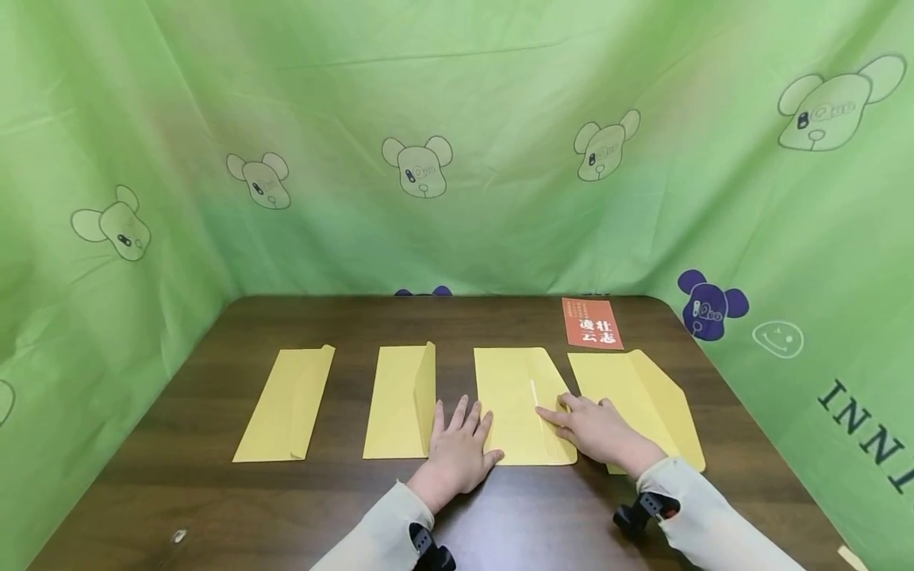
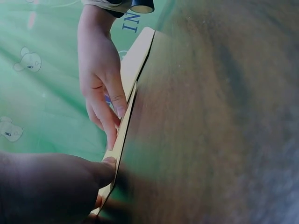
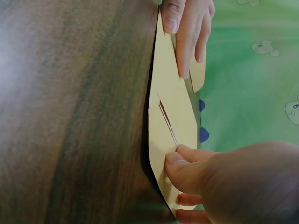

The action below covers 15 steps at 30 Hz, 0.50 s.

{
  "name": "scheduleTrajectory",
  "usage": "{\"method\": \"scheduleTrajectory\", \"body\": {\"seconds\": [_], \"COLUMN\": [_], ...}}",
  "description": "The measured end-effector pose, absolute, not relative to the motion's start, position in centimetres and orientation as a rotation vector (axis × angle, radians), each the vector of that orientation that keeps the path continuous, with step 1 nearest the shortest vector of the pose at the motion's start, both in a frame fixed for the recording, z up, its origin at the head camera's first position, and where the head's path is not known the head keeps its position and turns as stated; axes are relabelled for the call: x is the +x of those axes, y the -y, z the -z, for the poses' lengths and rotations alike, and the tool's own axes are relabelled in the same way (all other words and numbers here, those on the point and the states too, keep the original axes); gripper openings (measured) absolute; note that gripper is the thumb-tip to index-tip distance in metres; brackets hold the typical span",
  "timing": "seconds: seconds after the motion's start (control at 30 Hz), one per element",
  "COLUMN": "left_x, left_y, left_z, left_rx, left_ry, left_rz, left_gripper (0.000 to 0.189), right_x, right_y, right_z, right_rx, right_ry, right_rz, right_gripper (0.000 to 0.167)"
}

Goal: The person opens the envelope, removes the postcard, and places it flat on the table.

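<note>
A yellow paper envelope (image 1: 505,400) lies in front of me, its flap folded out to the right. My left hand (image 1: 458,454) rests with straight, spread fingers on its left edge. At the mouth, my right hand (image 1: 600,430) holds the edge between thumb and index finger, its other fingers over the flap. The right wrist view shows a narrow slit (image 3: 166,116) in the envelope beside those fingertips. What lies inside cannot be made out. Partly behind my right forearm is another envelope (image 1: 616,381) with its flap out to the right.
Two more yellow envelopes, one far left (image 1: 274,408) and one mid-left (image 1: 393,404), lie on the brown wooden table (image 1: 193,428). Past the rightmost envelope is a red card (image 1: 593,323) with white characters. A green printed curtain (image 1: 500,230) encloses the back and sides.
</note>
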State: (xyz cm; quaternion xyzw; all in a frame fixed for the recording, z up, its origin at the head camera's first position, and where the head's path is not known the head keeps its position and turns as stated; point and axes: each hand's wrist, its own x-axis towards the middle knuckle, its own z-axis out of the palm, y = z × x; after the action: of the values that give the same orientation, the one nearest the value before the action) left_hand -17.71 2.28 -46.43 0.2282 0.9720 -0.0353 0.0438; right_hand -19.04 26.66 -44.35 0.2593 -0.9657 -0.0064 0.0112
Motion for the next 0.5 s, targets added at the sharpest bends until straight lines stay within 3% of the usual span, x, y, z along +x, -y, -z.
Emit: {"method": "scheduleTrajectory", "body": {"seconds": [0.5], "left_x": [-17.71], "left_y": [-2.43], "left_z": [46.17], "left_rx": [0.683], "left_ry": [-2.961], "left_rz": [0.138], "left_gripper": [0.064], "right_x": [-19.41], "right_y": [-26.82], "right_z": [44.02], "right_rx": [0.917], "right_ry": [2.994], "right_rz": [-0.089], "right_gripper": [0.036]}}
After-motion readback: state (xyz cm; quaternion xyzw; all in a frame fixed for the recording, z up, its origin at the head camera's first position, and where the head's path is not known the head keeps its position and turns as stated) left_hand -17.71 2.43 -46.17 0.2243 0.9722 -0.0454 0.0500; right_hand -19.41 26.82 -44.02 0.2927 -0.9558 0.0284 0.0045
